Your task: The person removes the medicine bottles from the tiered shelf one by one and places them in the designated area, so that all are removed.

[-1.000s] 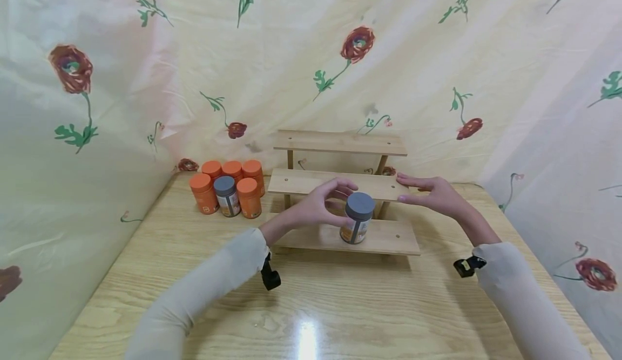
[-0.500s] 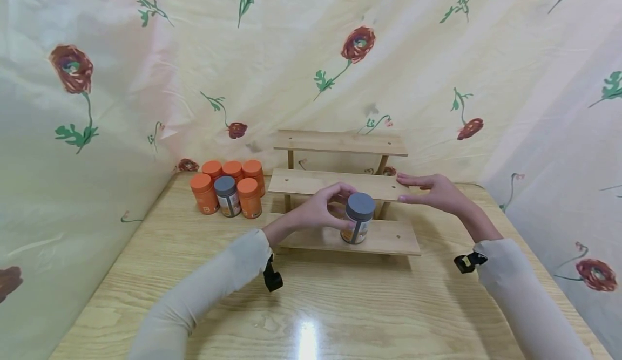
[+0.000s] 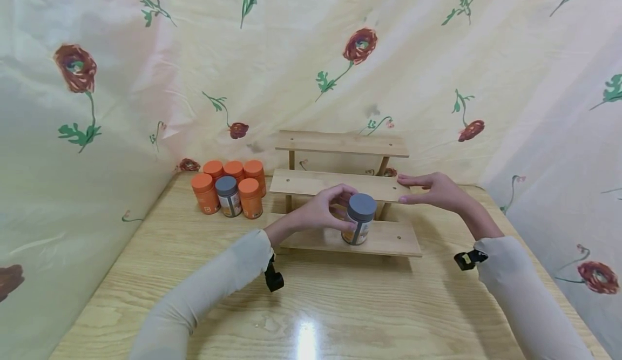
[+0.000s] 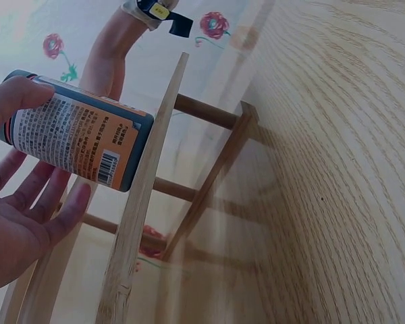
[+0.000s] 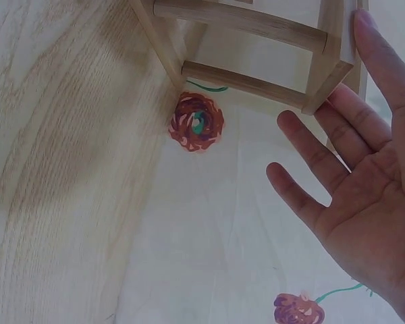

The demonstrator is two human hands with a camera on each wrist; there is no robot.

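A jar with a dark grey lid [image 3: 362,206] stands upright on the lowest board of a three-tier wooden display stand [image 3: 311,182]. My left hand [image 3: 326,209] holds it from the left, thumb on the label and fingers reaching round the far side. The left wrist view shows the orange and white label of the jar [image 4: 88,131], with its base at the board. On the right, my right hand [image 3: 439,191] grips the end of the middle board between thumb and fingers. Its other fingers [image 5: 310,152] extend loosely beneath in the right wrist view.
Left of the stand, several orange-lidded jars [image 3: 250,201] and one grey-lidded jar [image 3: 228,198] are grouped closely together on the wooden table [image 3: 340,306]. A flower-patterned cloth [image 3: 291,68] hangs behind and along both sides.
Both hands and the jar stay almost where they were. The left forearm has shifted very slightly right, and the whole head view has moved a little.
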